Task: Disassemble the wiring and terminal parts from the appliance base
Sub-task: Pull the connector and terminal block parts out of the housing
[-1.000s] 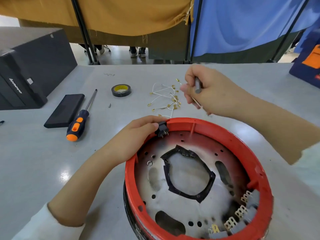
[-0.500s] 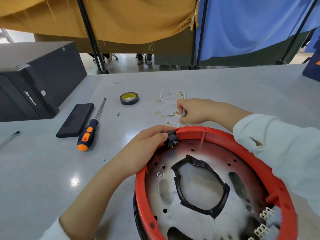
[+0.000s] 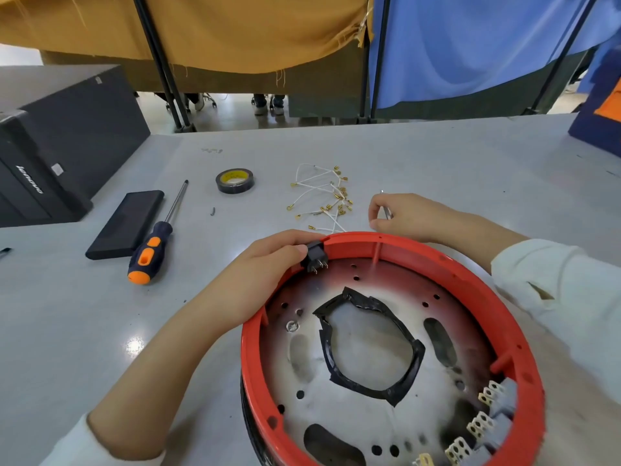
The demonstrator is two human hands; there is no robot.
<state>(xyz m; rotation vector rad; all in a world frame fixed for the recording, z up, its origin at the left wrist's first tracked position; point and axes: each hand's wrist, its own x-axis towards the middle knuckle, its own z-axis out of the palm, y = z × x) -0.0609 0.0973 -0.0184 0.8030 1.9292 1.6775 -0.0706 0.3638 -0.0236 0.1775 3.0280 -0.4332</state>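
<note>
The round appliance base (image 3: 524, 351) has a red rim and a metal floor with a black gasket ring (image 3: 371, 341). My left hand (image 3: 268, 274) grips the rim at the upper left, thumb on a small black switch block (image 3: 316, 256) with metal pins. My right hand (image 3: 408, 215) rests on the table just behind the rim and holds a thin metal tool (image 3: 386, 210). A pile of white wires with gold terminals (image 3: 324, 200) lies on the table left of that hand. White terminal blocks (image 3: 484, 422) sit inside the rim at the lower right.
An orange-and-black screwdriver (image 3: 158, 237), a flat black slab (image 3: 126, 223) and a roll of black tape (image 3: 234, 179) lie left of the wires. A black computer case (image 3: 57, 139) stands at the far left. Curtains on metal poles hang behind the grey table (image 3: 437, 156).
My right hand came down from above the wire pile to the table, then shifted right, away from the wires. My left hand kept its grip on the rim.
</note>
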